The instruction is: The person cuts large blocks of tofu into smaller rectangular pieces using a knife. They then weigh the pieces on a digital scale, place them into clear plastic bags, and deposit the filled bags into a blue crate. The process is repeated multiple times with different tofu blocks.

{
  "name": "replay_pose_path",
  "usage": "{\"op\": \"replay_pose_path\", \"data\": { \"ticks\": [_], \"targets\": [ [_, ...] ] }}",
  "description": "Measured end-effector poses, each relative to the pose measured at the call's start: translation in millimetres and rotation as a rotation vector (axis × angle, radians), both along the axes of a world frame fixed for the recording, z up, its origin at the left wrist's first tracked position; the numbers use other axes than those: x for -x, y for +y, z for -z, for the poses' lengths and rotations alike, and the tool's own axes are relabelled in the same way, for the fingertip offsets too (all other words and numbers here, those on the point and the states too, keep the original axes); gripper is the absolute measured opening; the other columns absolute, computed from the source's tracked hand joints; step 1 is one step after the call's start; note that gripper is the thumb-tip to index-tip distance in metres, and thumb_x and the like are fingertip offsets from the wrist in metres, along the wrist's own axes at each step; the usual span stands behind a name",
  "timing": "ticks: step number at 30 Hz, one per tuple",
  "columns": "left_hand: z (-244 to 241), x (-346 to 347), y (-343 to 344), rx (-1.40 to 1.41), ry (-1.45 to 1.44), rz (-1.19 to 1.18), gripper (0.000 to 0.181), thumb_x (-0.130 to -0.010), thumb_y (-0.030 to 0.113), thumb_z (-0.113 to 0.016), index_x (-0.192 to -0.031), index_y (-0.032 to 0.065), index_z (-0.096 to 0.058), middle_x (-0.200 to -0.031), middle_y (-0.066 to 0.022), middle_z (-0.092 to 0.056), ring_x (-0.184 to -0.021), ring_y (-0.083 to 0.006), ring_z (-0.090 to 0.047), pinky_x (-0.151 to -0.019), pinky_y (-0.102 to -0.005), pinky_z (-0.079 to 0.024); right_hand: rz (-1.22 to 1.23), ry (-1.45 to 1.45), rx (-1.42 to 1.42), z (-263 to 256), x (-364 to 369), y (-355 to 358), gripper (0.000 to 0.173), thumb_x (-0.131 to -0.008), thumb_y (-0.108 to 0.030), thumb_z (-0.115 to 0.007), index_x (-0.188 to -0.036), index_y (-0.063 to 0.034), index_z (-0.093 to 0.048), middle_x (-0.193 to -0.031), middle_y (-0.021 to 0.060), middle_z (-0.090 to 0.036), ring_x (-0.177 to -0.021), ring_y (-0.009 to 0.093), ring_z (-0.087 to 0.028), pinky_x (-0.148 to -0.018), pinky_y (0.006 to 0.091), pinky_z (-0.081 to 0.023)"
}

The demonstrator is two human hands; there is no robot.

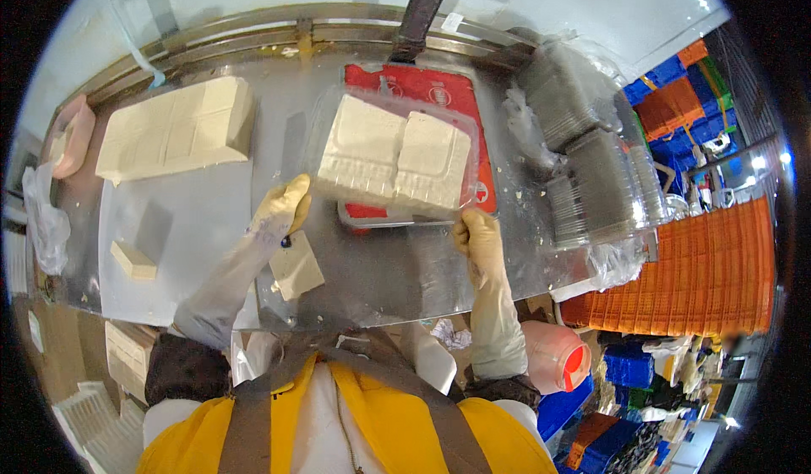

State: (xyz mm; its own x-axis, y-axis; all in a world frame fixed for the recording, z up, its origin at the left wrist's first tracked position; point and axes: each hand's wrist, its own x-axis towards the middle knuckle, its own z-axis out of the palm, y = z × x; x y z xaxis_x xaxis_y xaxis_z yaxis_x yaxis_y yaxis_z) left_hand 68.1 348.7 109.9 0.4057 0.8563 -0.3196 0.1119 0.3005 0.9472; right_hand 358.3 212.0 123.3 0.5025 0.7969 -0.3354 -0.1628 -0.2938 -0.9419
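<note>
A clear plastic clamshell container (pixel 472 182) with two pale slabs that look like tofu (pixel 364 147) lies over a red and white printed board or scale top (pixel 485 185). My gloved right hand (pixel 478 236) pinches the container's near right corner. Just left of the container is my gloved left hand (pixel 285 208), fingers together, with nothing visible held. Below its wrist a square pale slab (pixel 298 268) rests on the metal table. A large scored block (pixel 177 128) sits at the back of a white cutting board (pixel 190 220), and a small offcut (pixel 133 260) lies nearer on that board.
Stacks of clear plastic containers (pixel 599 182) stand at the table's right, beside tall orange crates (pixel 709 271). A pink tub (pixel 73 138) and a plastic bag (pixel 47 227) are at the far left. A pink jar (pixel 551 353) stands below the table's right edge.
</note>
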Motion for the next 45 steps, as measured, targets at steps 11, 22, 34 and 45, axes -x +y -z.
{"op": "replay_pose_path", "data": {
  "ticks": [11,22,34,45],
  "targets": [
    [-15,64,-11,-0.537,0.137,0.153,0.048,-0.093,0.05,-0.034,-0.072,0.0118,-0.054,-0.053,0.0028,-0.043,-0.048,-0.0068,-0.04,-0.045,-0.0217,-0.031,-0.613,-0.145,-0.046,-39,-52,-49,0.036,-0.086,-0.037,-0.055,-0.072,-0.0042,-0.058,-0.065,0.0017,-0.058,-0.057,0.009,-0.053,-0.052,0.0222,-0.041],
    [33,193,-168,-0.076,0.022,-0.432,0.035,-0.093,0.034,-0.042,-0.085,0.0056,-0.06,-0.061,0.001,-0.049,-0.051,-0.0066,-0.042,-0.045,-0.0191,-0.032,-0.689,-0.764,0.654,231,-13,-269,0.036,-0.078,-0.039,-0.055,-0.091,-0.0079,-0.065,-0.087,0.0196,-0.063,-0.082,0.036,-0.062,-0.073,0.0441,-0.048],
    [27,119,-219,-0.164,-0.214,-0.056,0.023,-0.094,0.018,-0.045,-0.09,0.002,-0.062,-0.078,-0.0033,-0.06,-0.062,-0.008,-0.049,-0.058,-0.0197,-0.041,-0.992,-0.841,0.493,222,113,-357,0.02,-0.068,-0.024,-0.06,-0.075,-0.0061,-0.064,-0.089,0.0134,-0.061,-0.086,0.03,-0.059,-0.067,0.0427,-0.049],
    [14,59,-253,-0.069,-0.232,0.152,0.02,-0.093,0.015,-0.046,-0.091,0.0012,-0.06,-0.076,-0.0028,-0.058,-0.065,-0.0063,-0.051,-0.056,-0.0188,-0.043,-0.8,-0.85,0.543,242,53,-329,0.017,-0.073,-0.02,-0.055,-0.079,-0.0061,-0.062,-0.086,0.0117,-0.062,-0.08,0.029,-0.06,-0.064,0.0421,-0.049]
  ]
}}
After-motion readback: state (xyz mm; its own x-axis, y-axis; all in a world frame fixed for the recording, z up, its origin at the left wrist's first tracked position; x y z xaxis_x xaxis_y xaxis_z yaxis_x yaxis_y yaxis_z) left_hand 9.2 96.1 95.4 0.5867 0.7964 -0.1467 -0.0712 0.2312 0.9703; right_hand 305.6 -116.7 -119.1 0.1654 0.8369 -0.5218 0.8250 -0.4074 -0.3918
